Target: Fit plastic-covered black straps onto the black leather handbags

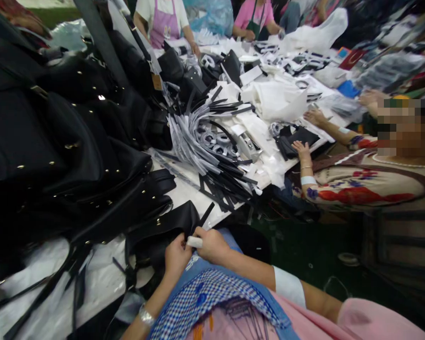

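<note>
Holding a black bag (179, 219) at the near edge of the table (186, 194), just before a blue apron (198, 269); too dark inside to tell any contents. Pinching the bag's near edge with the left hand (177, 257), fingers curled. Gripping a black strip (207, 215) with the right hand (210, 245), just beside the left, with a white wrap (194, 242) on one finger.

See beyond, on the table, a fanned bundle of straps (194, 137), partly sleeved in clear plastic, around a cluster of pale rolls (208, 138). Find to the left a tall heap of black bags (74, 132) with metal fittings, too dark to tell whether filled. Note at right a flat black pouch (299, 139) under a co-worker's hand (302, 151), near white sheets (276, 99).
</note>
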Demonstrator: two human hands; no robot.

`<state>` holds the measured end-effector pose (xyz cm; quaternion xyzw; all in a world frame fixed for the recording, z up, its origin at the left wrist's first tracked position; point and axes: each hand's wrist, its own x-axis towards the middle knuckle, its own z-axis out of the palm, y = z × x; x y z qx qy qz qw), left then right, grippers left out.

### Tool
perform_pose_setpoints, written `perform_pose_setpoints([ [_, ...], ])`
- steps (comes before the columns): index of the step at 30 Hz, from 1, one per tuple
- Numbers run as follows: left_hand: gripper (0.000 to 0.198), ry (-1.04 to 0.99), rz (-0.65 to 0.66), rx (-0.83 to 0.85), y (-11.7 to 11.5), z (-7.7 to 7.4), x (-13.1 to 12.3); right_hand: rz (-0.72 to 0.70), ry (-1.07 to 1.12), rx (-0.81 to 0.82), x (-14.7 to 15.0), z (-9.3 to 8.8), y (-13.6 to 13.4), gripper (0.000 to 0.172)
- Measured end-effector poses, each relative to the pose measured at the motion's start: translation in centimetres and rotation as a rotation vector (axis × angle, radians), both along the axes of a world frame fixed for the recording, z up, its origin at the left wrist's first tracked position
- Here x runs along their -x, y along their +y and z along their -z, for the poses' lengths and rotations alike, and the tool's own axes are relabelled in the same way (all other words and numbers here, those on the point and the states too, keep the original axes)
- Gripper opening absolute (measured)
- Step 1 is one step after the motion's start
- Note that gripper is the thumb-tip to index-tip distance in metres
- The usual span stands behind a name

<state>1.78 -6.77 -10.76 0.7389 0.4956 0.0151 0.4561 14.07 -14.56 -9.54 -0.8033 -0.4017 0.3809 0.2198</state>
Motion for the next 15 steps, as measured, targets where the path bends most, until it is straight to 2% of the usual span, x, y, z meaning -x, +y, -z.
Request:
perform_pose_setpoints([
  [6, 0.016, -0.032, -0.029, 0.034, 0.2, -0.1, 0.2, 0.097, 0.177, -0.055, -0.1, 1.9, 0.9, 0.007],
  [9, 0.018, -0.168, -0.08, 0.17, 0.6, 0.2, 0.6, 0.13, 0.271, -0.095, -0.5, 2.3, 1.0, 0.005],
  [12, 0.029, -0.311, -0.113, 0.377, 1.5, 0.2, 0.9, 0.153, 0.408, -0.112, -1.7, 1.8, 0.3, 0.015],
  [15, 0.042, -0.299, -0.096, 0.385, 2.4, -0.5, 1.1, 0.379, 0.638, -0.194, -3.3, 1.3, -0.9, 0.031],
])
